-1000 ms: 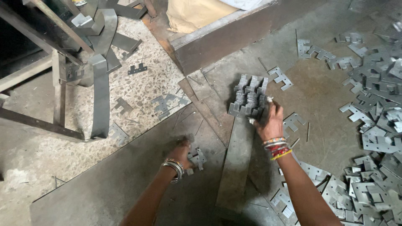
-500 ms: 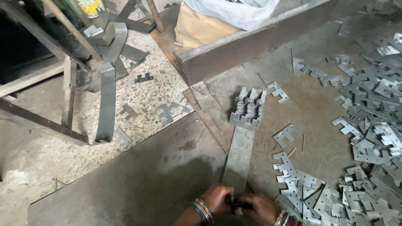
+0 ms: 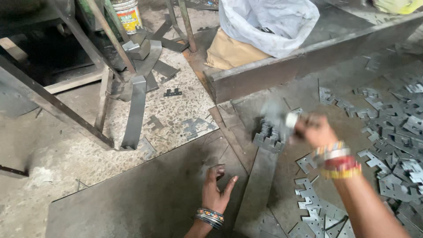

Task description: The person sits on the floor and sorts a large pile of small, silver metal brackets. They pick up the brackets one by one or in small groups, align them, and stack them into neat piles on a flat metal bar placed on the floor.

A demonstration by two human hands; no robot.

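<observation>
Right hand [image 3: 318, 130] is motion-blurred, fingers closed around something pale, can't make out what, right at the stack of notched metal plates [image 3: 269, 137]. Left hand [image 3: 217, 187] is half open, empty, resting on the steel sheet [image 3: 145, 198]. Stack sits on a flat strip [image 3: 259, 189] running 12 to 6 o'clock.

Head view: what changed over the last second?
Both hands had come together low on the metal strip; now the right hand has swung back up to the stack of notched plates, motion-blurred with something pale at its fingertips. The left hand rests open on the steel sheet. Stack, strip and loose plates stayed put.
</observation>
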